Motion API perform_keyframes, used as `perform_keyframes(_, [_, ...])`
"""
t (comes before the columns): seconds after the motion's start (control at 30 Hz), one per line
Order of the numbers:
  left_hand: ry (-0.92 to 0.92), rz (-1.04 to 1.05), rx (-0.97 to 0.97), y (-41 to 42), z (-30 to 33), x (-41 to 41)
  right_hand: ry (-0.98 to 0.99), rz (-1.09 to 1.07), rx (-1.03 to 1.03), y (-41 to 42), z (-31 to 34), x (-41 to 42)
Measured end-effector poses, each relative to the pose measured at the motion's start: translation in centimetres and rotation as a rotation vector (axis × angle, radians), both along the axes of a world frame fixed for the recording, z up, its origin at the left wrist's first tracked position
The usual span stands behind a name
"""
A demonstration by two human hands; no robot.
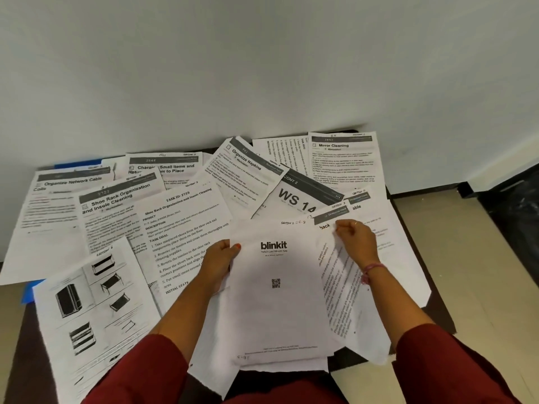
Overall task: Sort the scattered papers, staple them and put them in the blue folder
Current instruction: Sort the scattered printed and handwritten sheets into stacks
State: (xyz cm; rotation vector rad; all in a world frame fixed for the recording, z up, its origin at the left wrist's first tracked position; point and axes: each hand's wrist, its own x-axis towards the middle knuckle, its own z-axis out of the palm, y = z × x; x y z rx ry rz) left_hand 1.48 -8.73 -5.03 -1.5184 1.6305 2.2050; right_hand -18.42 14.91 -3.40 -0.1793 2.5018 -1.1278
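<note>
A dark table [414, 246] is standing against a pale wall, and printed papers [186, 228] are lying all over it, many on top of each other. The blue folder [29, 293] is hiding under the papers on the left side; only a blue corner is peeking out near the front edge, and another bit of blue near the wall. I am not seeing a stapler anywhere.

In the middle, the person is holding a small pile with a "blinkit" sheet [277, 287] on top. The left hand [217, 262] is gripping the pile's left edge, thumb on top. The right hand [355, 237] is curled and pinching the top corner of a sheet beside the pile.

What could go wrong? The pile is hanging over the front edge, so loose sheets could be slipping off to the floor. Sheets that belong together could be getting mixed, because so many are overlapping. Pulling the pinched sheet fast could be dragging its neighbours along or tearing it.
</note>
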Motion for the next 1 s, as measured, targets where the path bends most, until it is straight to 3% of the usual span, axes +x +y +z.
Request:
perform_keyframes(0.2, [0.035,0.034,0.001,0.1,-0.4,-0.3,-0.034,-0.020,0.218,1.7,-1.9,-2.8])
perform_keyframes(0.43, [0.042,0.070,-0.012,0.2,-1.2,-0.3,-0.025,-0.010,0.326,1.6,-2.5,-3.6])
perform_keyframes(1.0, [0.059,0.112,-0.005,0.4,-1.3,-0.5,-0.146,0.012,0.409,2.2,-2.8,-6.1])
